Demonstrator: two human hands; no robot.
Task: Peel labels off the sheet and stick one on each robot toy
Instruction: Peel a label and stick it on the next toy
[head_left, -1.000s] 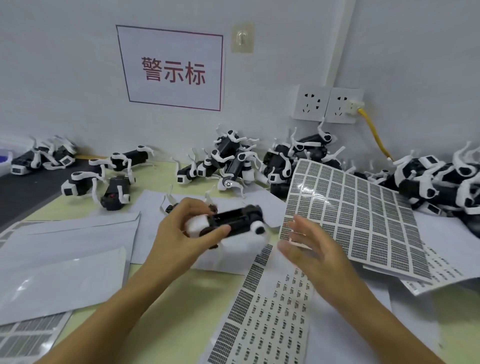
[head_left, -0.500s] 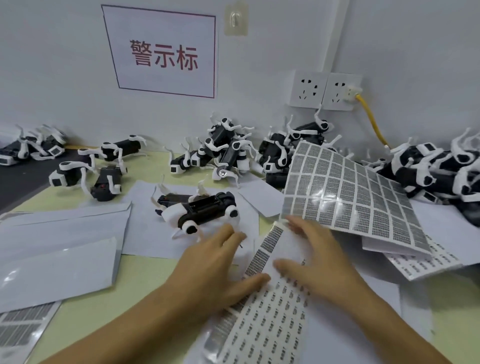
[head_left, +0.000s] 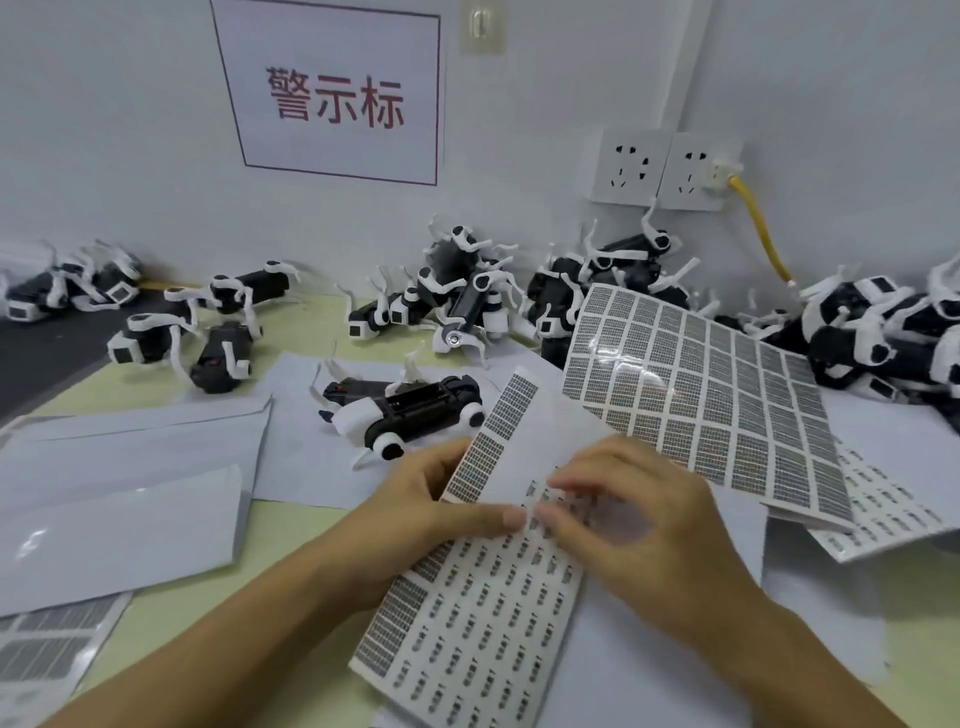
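We see a yellow-green table (head_left: 171, 613) strewn with white paper sheets (head_left: 119, 499). Along the wall behind lie heaps of black-and-white robot toys (head_left: 457, 296), more at far right (head_left: 883, 332) and far left (head_left: 67, 291). A big glossy sticker sheet (head_left: 717, 405) leans up at centre right, over another sheet (head_left: 883, 519).

In front of us lies the label sheet (head_left: 467, 639), its far end lifted off the table. Our left hand (head_left: 415, 514) grips its left edge, thumb on top and fingers underneath. Our right hand (head_left: 639, 514) rests on the sheet with fingers curled, fingertips (head_left: 558, 512) at a row of small labels just beside the left thumb; whether they pinch one, we cannot tell, as it is blurred.

One toy (head_left: 410, 410) lies on its side on paper, just beyond the left hand, not touched.
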